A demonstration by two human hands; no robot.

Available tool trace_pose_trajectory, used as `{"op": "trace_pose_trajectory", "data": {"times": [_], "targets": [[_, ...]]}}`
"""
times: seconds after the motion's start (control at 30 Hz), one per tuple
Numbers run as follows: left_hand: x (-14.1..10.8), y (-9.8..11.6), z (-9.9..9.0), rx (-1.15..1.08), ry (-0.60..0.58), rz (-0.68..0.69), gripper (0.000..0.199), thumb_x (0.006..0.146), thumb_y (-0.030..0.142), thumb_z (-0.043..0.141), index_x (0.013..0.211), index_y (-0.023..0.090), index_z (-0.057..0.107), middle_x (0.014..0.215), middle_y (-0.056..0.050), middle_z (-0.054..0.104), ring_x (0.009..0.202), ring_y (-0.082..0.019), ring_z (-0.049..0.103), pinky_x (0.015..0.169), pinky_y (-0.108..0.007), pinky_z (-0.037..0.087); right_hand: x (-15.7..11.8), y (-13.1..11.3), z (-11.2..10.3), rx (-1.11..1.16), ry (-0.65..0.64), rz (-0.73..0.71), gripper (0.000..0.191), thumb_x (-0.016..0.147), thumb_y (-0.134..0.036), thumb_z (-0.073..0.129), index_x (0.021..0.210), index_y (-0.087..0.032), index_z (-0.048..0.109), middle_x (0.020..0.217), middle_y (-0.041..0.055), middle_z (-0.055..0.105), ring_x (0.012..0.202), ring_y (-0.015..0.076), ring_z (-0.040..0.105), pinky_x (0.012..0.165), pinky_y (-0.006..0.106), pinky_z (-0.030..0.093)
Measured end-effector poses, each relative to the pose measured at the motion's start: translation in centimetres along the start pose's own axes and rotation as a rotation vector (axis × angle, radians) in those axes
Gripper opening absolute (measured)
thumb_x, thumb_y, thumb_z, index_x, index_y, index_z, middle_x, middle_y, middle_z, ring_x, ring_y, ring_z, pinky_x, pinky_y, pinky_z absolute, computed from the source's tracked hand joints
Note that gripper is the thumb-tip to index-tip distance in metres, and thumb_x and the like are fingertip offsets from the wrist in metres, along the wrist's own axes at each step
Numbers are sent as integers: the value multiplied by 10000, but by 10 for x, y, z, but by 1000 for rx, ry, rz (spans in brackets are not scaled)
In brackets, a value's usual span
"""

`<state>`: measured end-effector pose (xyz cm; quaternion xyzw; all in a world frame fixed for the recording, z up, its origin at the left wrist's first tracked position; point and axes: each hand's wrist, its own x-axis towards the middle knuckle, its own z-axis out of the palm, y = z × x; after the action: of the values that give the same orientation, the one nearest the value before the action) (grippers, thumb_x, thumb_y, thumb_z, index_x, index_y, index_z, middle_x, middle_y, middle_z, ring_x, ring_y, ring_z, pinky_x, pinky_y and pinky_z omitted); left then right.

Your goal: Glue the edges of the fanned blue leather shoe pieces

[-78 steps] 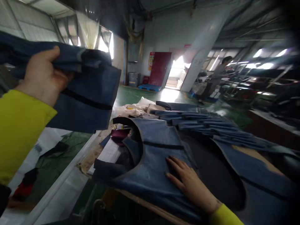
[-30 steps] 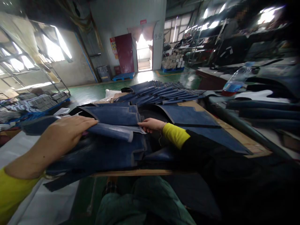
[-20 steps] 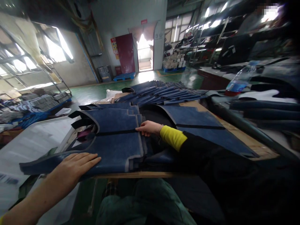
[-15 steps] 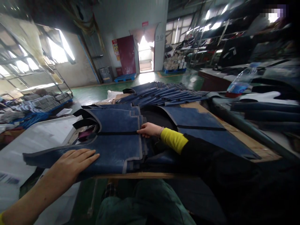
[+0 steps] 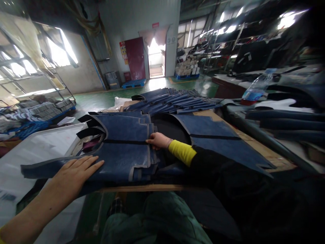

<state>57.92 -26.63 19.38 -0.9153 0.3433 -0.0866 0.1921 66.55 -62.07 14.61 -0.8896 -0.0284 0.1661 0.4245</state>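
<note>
- The right hand point(image 5: 158, 140) pinches the right edge of the top blue cloth point(image 5: 124, 128), beside the end of its black strip point(image 5: 125, 142).
- The left hand point(image 5: 77, 173) lies flat on that cloth, fingers slightly apart.
- The cloth lies on the left part of the table point(image 5: 274, 156), one end reaching past its left side.
- Another blue piece point(image 5: 210, 125) lies on the table's right part.
- A plastic bottle point(image 5: 256, 88) stands off to the table's right.
</note>
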Motion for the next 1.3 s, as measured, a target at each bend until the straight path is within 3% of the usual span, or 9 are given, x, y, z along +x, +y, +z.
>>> {"op": "trace_pose_trajectory", "data": {"times": [0.17, 0.33, 0.47, 0.67, 0.8, 0.97, 1.13, 1.2, 1.3], "targets": [[2, 5, 7, -24, -98, -40, 685, 766, -11, 323, 1351, 325, 437, 1340, -40, 517, 1171, -245, 537, 908, -444, 470, 0, 0, 1, -64, -2, -10, 239, 894, -298, 531, 693, -182, 474, 481, -40, 543, 367, 88, 505, 377, 179, 412], [4, -5, -1, -162, -157, -8, 661, 753, 64, 389, 1373, 294, 412, 1390, -15, 463, 1241, -210, 476, 1029, -411, 404, 0, 1, 3, -141, 30, -32, 221, 892, -328, 520, 732, -175, 513, 528, -14, 578, 408, 100, 537, 410, 183, 423], [2, -9, -10, -213, -154, 15, 707, 707, 95, 428, 1381, 306, 393, 1401, 14, 447, 1261, -195, 453, 1070, -398, 370, -4, -1, 0, -200, 54, -44, 250, 875, -366, 533, 735, -161, 564, 589, 24, 629, 452, 118, 571, 442, 196, 433], [-2, -8, 3, -262, -91, 15, 563, 760, 168, 448, 1314, 255, 498, 1319, -27, 538, 1189, -208, 525, 1023, -367, 426, -7, 3, -20, -321, -38, 53, 424, 859, -521, 508, 683, -143, 586, 573, 47, 634, 459, 139, 582, 458, 225, 442], [1, -8, 4, -292, -61, -41, 451, 803, 322, 513, 1248, 270, 559, 1252, -33, 590, 1117, -223, 577, 969, -358, 468, -12, 4, -23, -66, -91, 142, 403, 882, -458, 523, 629, -145, 527, 525, 10, 592, 406, 93, 529, 415, 192, 431], [6, -1, -10, -288, -47, -43, 384, 848, 279, 455, 1206, 254, 593, 1220, -4, 612, 1097, -194, 589, 965, -325, 468, -29, -2, -10, 499, 36, 74, 254, 901, -376, 535, 788, -150, 516, 619, -13, 587, 468, 62, 540, 446, 149, 458], [8, -10, -2, -266, -16, -28, 378, 837, 302, 472, 1187, 282, 611, 1203, 19, 623, 1084, -207, 598, 950, -339, 485, -33, -3, 2, 228, 267, -2, 328, 760, -372, 709, 933, -149, 541, 752, -3, 594, 498, 74, 511, 382, 159, 406], [9, -13, 4, -254, 12, -16, 385, 831, 294, 471, 1190, 284, 611, 1204, 18, 622, 1087, -213, 597, 951, -340, 485, -32, -3, 1, 317, 253, 13, 327, 780, -359, 690, 972, -144, 535, 754, -3, 590, 497, 72, 506, 385, 157, 402], [9, -13, 10, -228, 51, 6, 395, 843, 282, 437, 1200, 282, 605, 1210, 9, 619, 1090, -212, 596, 942, -338, 489, -32, -4, 0, 672, 104, 59, 204, 891, -336, 550, 948, -142, 531, 721, -6, 584, 501, 65, 529, 425, 152, 442]]}}
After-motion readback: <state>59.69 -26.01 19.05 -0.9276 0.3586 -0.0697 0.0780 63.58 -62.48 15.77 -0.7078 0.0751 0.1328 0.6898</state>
